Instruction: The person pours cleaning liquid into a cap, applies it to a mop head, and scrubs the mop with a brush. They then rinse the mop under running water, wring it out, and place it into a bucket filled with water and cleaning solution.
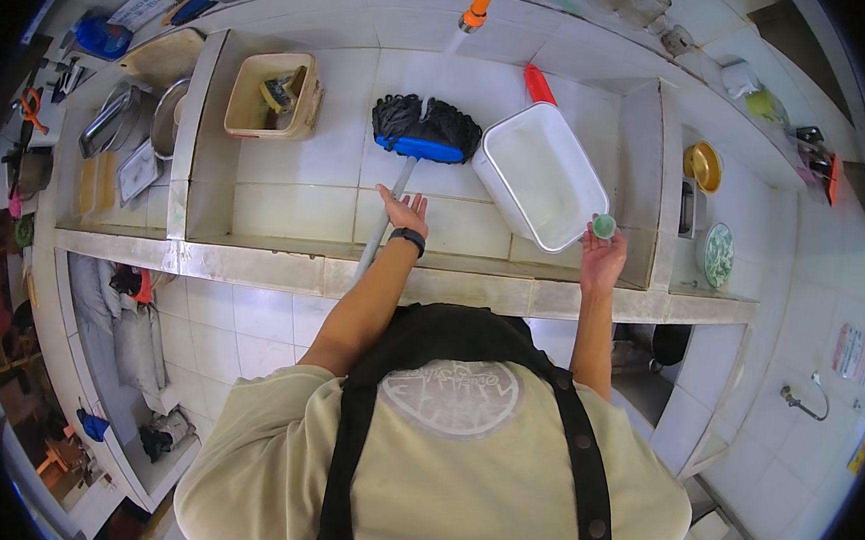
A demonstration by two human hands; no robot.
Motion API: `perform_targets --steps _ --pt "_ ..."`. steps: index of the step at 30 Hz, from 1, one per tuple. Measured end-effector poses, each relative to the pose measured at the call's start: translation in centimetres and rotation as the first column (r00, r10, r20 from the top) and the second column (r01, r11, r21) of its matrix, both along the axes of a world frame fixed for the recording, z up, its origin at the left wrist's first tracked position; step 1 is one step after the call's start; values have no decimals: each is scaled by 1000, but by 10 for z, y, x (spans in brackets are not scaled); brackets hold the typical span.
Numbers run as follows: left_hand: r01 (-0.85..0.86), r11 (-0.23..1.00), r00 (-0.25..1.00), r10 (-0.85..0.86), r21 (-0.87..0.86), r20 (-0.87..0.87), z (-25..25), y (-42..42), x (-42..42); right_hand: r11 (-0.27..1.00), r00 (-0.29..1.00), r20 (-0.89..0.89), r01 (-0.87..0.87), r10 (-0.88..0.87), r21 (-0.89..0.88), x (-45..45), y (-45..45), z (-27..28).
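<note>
A mop head of dark strands (428, 123) with a blue plastic base lies in the white tiled basin (294, 211), under water running from an orange tap (481, 2). My left hand (406, 214), palm up with fingers apart, is at the mop's grey handle (375, 247); the thumb lies by the handle, but no closed grip shows. My right hand (604, 246) holds a small green cup or cap (603, 225) at the near right corner of a white rectangular tub (544, 176). The tub stands tilted in the basin, with what looks like liquid inside. Behind it lies a red object (540, 85).
A beige square bucket (270, 97) holding a sponge stands at the basin's back left. Metal pans and containers (115, 124) fill the left compartment. A gold bowl (703, 167) and a green-patterned bowl (718, 254) stand in the right one. The tiled front ledge (432, 281) runs before me.
</note>
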State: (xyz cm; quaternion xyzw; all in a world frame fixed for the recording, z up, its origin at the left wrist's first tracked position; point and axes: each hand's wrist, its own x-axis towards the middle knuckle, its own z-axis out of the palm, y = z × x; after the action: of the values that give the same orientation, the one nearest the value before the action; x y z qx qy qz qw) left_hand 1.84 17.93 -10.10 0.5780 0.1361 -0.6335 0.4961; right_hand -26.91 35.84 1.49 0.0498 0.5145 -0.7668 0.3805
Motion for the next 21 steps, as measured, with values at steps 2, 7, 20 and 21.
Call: perform_targets --steps 2,7,20,21 --pt "-51 998 999 51 -40 -8 -4 -9 2 994 994 35 106 -106 -20 -10 0 -13" --pt "-93 980 995 99 -174 25 -27 -32 42 956 934 217 293 -283 -18 -27 -6 -37" --pt "-370 809 859 485 -458 163 91 -89 146 979 954 273 162 -122 -128 -22 -46 -50" --pt "-350 811 857 480 -469 190 95 -88 157 984 959 266 138 -103 -116 -19 -46 -44"
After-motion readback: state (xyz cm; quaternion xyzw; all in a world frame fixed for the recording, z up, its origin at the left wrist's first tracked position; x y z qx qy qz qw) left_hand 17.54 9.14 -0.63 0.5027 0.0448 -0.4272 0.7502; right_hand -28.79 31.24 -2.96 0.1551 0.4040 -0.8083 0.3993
